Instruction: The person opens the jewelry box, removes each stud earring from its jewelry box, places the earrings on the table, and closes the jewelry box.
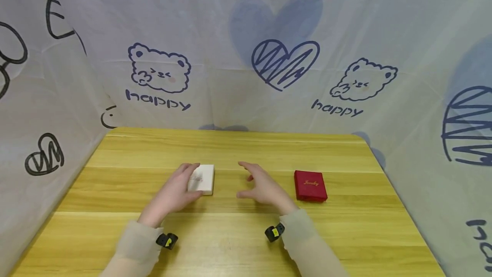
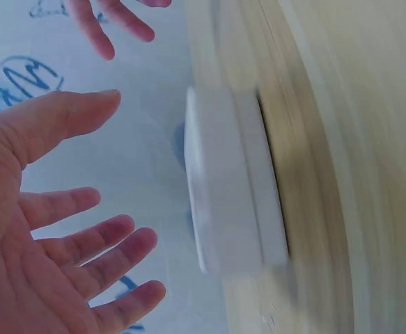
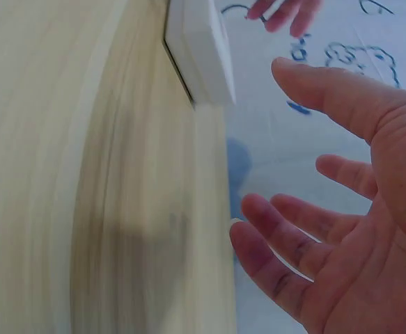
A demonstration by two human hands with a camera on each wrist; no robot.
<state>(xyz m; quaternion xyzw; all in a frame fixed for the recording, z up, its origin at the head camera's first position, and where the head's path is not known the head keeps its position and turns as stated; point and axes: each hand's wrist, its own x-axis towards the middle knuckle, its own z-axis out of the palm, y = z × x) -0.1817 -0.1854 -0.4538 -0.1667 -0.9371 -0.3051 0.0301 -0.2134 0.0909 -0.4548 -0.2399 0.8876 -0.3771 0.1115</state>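
Observation:
A white lidded box (image 1: 206,179) with faint lettering on top lies on the wooden table, left of its middle. Above its left part hovers my left hand (image 1: 177,188), thumb and fingers spread apart. The left wrist view shows the white box (image 2: 230,181) side-on, with a gap between it and my left hand (image 2: 63,209). To the right of that box my right hand (image 1: 263,186) is held with its fingers parted, nothing between them. A red box (image 1: 310,186) with gold "Jewelry" lettering sits farther right, beyond my right hand and apart from it.
The yellow wood-grain table (image 1: 230,234) reaches back to a white curtain (image 1: 223,54) printed with blue hearts and bears. Curtain cloth also hangs along both sides. A black camera band (image 1: 167,240) is on my left wrist, and another band (image 1: 274,232) on my right.

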